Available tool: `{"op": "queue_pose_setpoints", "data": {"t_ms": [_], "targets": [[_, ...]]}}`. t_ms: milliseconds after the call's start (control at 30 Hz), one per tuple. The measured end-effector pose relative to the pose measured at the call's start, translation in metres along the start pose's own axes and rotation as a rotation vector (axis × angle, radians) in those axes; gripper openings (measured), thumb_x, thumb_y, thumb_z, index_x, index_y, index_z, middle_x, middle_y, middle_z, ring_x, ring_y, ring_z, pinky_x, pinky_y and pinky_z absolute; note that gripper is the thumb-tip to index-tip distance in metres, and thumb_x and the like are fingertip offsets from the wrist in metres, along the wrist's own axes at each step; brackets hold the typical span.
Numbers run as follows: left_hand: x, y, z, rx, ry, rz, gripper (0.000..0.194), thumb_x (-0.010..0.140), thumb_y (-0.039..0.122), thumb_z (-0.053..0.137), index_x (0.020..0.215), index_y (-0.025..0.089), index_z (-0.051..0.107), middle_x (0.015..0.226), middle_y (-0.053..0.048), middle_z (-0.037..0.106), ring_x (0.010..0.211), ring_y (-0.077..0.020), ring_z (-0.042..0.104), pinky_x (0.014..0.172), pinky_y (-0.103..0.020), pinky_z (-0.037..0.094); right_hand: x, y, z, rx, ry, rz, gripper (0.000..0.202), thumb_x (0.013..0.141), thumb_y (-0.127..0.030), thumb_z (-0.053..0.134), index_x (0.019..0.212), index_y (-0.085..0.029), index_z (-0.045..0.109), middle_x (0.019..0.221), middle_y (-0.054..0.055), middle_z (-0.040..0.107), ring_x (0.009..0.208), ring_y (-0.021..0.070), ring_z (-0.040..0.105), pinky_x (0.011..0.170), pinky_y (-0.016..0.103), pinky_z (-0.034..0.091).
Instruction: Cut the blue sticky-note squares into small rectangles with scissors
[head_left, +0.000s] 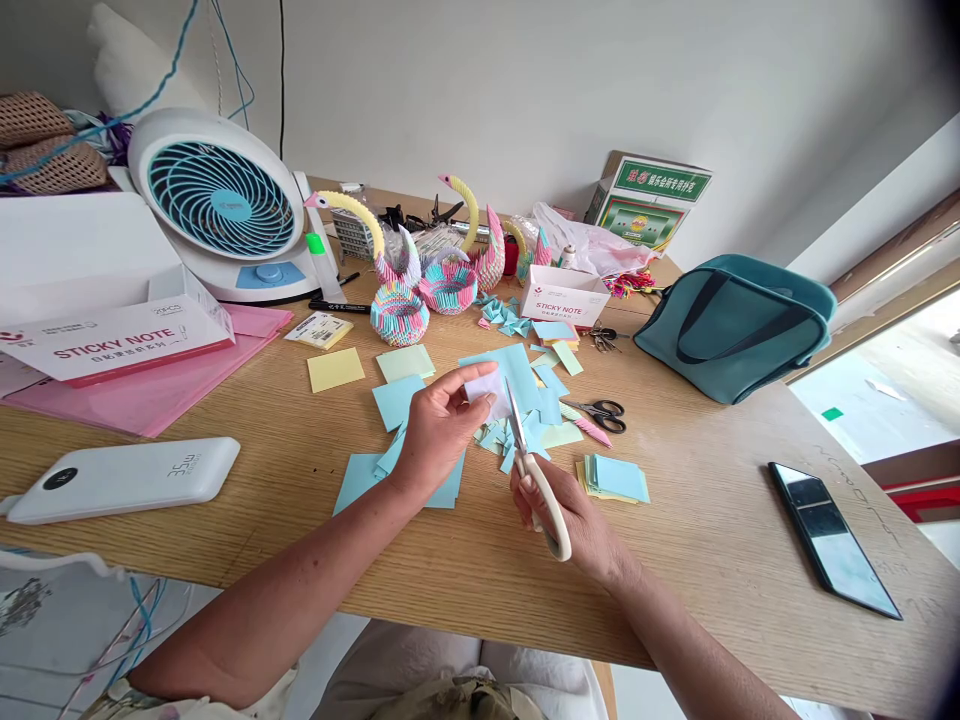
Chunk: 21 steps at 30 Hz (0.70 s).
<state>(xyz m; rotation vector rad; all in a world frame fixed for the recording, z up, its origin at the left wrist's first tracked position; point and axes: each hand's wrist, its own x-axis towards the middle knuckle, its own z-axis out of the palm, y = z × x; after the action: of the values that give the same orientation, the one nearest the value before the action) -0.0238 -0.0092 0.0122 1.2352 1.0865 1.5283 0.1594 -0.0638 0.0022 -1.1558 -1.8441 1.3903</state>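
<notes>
left hand (437, 428) pinching pale paper (484, 390) | right hand (579, 512) gripping white-handled scissors (553, 503) | risk: paper slipping could skew a cut or bring thumb (478, 411) between blades (516, 418)

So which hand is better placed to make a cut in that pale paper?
Probably the right hand: it grips the scissors, with the blades pointing away from the person, by the pale paper. The left hand is busy pinching that paper.

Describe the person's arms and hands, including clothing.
The left hand and right hand are ungloved, with no watch or bracelet showing. The left forearm and right forearm are bare; a pale patterned sleeve appears beyond the left one, none on the right.
</notes>
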Motion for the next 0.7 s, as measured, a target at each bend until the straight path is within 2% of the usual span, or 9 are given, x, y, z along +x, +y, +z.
{"op": "queue_pose_setpoints", "data": {"t_ms": [267, 700], "targets": [[-0.0001, -0.0007, -0.0010, 0.013, -0.026, 0.029, 0.038, 0.079, 0.025, 0.074, 0.117, 0.021, 0.075, 0.075, 0.000, 0.065, 0.065, -0.0099, 0.052, 0.064, -0.023, 0.049, -0.0002, -0.0015, 0.0030, 0.007, 0.030, -0.016, 0.050, 0.100, -0.064, 0.038, 0.074, -0.022, 0.043, 0.070, -0.001, 0.049, 0.066, 0.0146, 0.046, 0.068, 0.031, 0.041], [-0.0005, 0.0029, 0.0000, -0.050, -0.052, 0.022, 0.042, 0.078, 0.026, 0.075, 0.119, 0.019, 0.072, 0.079, 0.000, 0.064, 0.070, -0.0108, 0.055, 0.070, -0.024, 0.053, -0.0001, -0.0005, 0.0053, 0.023, 0.052, 0.018, 0.051, 0.098, -0.067, 0.041, 0.075, -0.021, 0.042, 0.070, -0.001, 0.046, 0.063, 0.0131, 0.043, 0.061, 0.029, 0.037]]}}
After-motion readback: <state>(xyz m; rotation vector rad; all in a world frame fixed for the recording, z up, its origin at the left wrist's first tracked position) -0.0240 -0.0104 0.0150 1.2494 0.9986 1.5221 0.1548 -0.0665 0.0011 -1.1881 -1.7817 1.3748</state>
